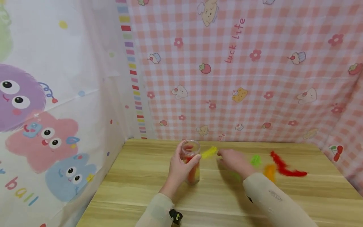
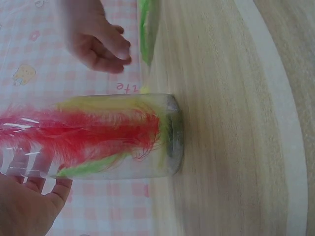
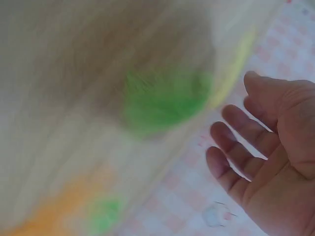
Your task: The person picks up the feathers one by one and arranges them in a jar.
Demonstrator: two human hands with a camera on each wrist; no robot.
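My left hand grips a clear plastic jar that stands upright and uncapped on the table. Red, yellow and green feathers fill it; the left wrist view shows the red feather through the wall. Behind and right of the jar lies a yellow feather. Just right of that feather my right hand hovers, its fingers loosely bent and holding nothing in the right wrist view. A green feather lies beneath the right arm, partly hidden in the head view.
On the right of the wooden table lie another green feather, an orange feather and a long curved red feather. Behind the table hangs a pink checked cloth; a white printed cloth hangs at the left.
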